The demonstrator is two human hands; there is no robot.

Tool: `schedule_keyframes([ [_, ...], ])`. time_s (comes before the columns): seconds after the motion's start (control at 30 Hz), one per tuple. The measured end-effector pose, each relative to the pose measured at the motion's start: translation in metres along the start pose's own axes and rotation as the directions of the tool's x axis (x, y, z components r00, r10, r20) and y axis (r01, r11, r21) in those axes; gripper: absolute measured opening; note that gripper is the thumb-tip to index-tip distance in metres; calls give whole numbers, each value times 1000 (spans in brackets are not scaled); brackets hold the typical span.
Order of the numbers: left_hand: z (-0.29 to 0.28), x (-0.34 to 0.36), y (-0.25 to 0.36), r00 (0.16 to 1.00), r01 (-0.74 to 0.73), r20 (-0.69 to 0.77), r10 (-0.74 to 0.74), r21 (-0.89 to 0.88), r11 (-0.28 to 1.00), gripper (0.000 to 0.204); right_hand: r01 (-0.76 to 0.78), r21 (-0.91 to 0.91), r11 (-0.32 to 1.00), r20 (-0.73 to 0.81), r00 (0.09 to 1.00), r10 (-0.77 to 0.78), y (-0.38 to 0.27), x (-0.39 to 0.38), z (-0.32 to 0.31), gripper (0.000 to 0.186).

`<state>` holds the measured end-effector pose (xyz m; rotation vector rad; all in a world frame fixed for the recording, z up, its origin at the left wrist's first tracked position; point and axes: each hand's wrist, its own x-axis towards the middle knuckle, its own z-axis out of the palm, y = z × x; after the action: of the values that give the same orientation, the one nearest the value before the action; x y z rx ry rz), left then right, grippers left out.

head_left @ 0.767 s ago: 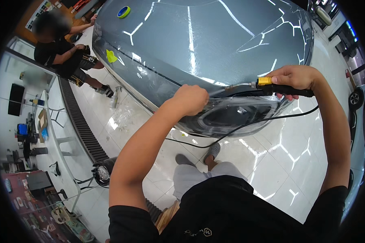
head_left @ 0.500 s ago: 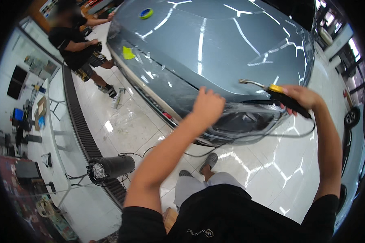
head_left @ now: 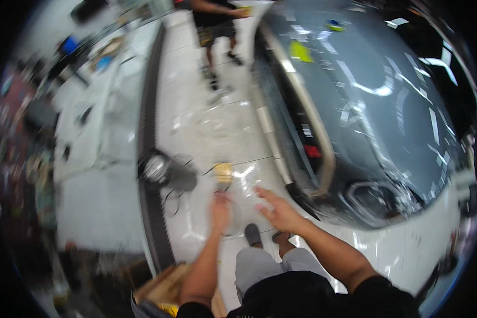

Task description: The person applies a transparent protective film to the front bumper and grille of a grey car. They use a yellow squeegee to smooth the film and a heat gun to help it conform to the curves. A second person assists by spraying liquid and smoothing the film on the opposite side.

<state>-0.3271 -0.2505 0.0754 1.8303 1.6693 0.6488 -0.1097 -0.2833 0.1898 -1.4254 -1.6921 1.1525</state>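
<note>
My left hand [head_left: 220,211] is stretched out over the tiled floor, its fingers smeared by motion. Just beyond them shows a blurred yellow block-like thing [head_left: 223,172] with a dark part at its near end; whether the hand holds it, I cannot tell. To the right, my right hand [head_left: 282,213] has its fingers spread, and nothing shows in it. Both hands are left of the grey-blue car [head_left: 350,106], apart from it. Its headlight [head_left: 375,200] lies to the right, under wrinkled clear film. The black-and-yellow tool with a metal nozzle cannot be made out.
Left of my hands, a dark cylinder [head_left: 177,174] with cables lies by a dark floor grate [head_left: 149,122]. A white table [head_left: 130,58] stands beyond it. A co-worker [head_left: 212,24] stands ahead, near the car. An opened cardboard box [head_left: 164,283] is close at my lower left.
My view has swung left, away from the headlight. My right hand no longer holds the black-and-yellow tool. Both hands have come closer together over the floor. The co-worker has shifted posture.
</note>
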Motion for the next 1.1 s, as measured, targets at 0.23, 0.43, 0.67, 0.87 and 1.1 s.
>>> schedule_keyframes([
  [0.23, -108, 127, -227, 852, 467, -379, -361, 240, 851, 52, -438, -558, 705, -652, 756, -47, 4, -36, -177, 40],
  [0.43, -68, 138, -276, 848, 489, -369, -379, 271, 829, 53, -754, -440, 488, -691, 631, 352, 36, -70, -276, 56],
  [0.67, 101, 80, -167, 893, -115, -402, 204, 235, 965, 41, -679, -397, 618, -405, 734, 546, 24, -39, -311, 32],
  [0.87, 228, 41, 178, 997, -72, -74, 28, -712, 698, 35, -410, -544, 732, -339, 906, 255, 37, -86, -312, 25],
  [1.1, 237, 53, 190, 917, 399, 364, -164, -860, 319, 25, -486, -256, 835, -226, 870, 437, 50, -110, -320, 13],
])
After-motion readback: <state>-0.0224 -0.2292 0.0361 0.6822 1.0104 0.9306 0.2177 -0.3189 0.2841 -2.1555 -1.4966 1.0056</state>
